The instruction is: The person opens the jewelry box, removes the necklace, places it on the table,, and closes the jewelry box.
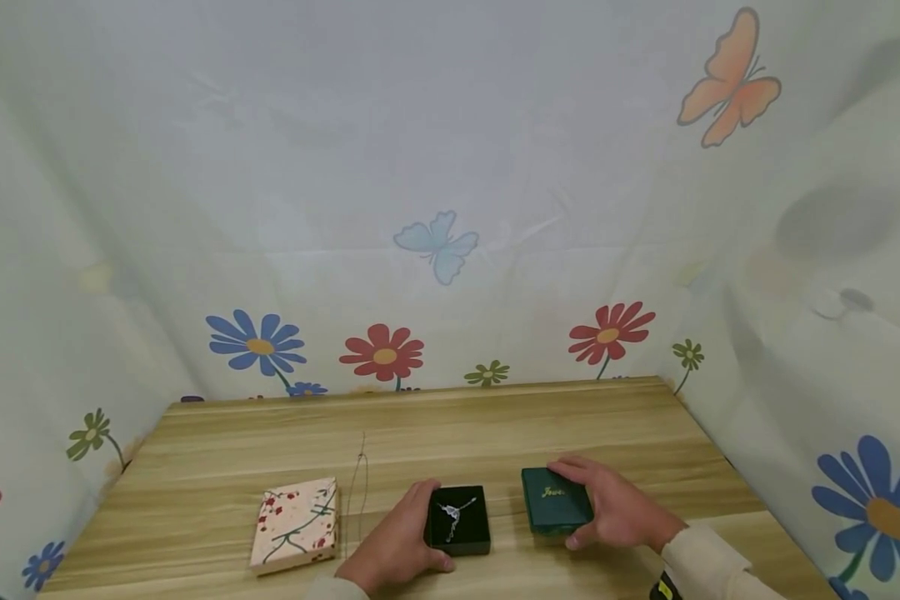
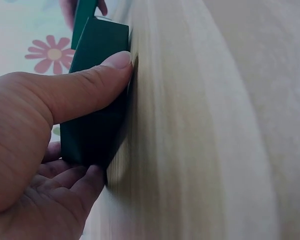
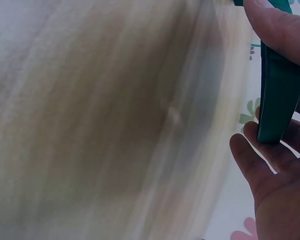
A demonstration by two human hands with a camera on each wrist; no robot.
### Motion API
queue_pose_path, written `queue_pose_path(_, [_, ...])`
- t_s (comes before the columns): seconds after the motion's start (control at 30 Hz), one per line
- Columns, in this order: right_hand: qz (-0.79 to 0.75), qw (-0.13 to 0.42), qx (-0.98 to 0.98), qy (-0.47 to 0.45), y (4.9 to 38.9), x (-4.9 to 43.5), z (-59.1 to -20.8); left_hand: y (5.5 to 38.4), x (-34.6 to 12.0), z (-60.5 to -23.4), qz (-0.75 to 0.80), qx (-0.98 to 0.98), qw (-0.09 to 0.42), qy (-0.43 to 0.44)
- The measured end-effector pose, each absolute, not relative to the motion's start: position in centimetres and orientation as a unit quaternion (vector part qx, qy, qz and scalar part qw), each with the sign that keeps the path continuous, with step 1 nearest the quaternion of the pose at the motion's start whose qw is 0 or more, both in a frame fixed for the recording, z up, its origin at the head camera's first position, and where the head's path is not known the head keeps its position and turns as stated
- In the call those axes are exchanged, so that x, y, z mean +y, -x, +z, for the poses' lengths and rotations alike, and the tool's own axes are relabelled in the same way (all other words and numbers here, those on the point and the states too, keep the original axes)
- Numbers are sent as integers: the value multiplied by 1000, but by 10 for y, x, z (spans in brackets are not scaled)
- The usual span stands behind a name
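In the head view, my left hand (image 1: 399,540) grips the left side of a dark green jewelry box base (image 1: 477,548). The thumb is at its front and the fingers are at the back edge. Inside, on the black lining, rests a silver necklace (image 1: 452,518). To the right, my right hand (image 1: 617,507) holds the green box lid (image 1: 557,502), gold lettering facing up, between thumb and fingers. In the right wrist view the lid (image 3: 281,95) is clear of the tabletop. The left wrist view shows the base (image 2: 97,45) standing on the table under my thumb.
A flat cream box (image 1: 296,523) with a red floral print lies left of my left hand. Between them a thin cord loop (image 1: 356,492) lies on the wooden table (image 1: 450,425). A flower-and-butterfly curtain (image 1: 495,275) encloses the table at the back and sides.
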State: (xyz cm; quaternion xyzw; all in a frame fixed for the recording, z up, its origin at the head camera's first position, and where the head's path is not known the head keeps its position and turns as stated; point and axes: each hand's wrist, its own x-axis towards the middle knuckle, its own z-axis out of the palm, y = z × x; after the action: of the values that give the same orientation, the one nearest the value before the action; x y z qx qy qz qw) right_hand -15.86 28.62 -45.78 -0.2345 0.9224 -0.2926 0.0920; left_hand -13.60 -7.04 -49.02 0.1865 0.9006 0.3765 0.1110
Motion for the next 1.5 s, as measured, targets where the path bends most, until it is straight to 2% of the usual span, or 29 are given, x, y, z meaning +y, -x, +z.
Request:
queue_pose_path(0.43, [-266, 87, 921, 269, 160, 296, -481, 139, -73, -490, 378, 898, 122, -190])
queue_pose_path(1.0, [-277, 100, 916, 272, 155, 299, -483, 138, -74, -490, 385, 894, 121, -192])
queue_pose_path(1.3, [-296, 89, 904, 297, 152, 302, -484, 140, -81, -492, 388, 890, 104, -218])
queue_pose_path(1.5, [-296, 89, 903, 298, 153, 301, -486, 138, -83, -491, 397, 885, 110, -218])
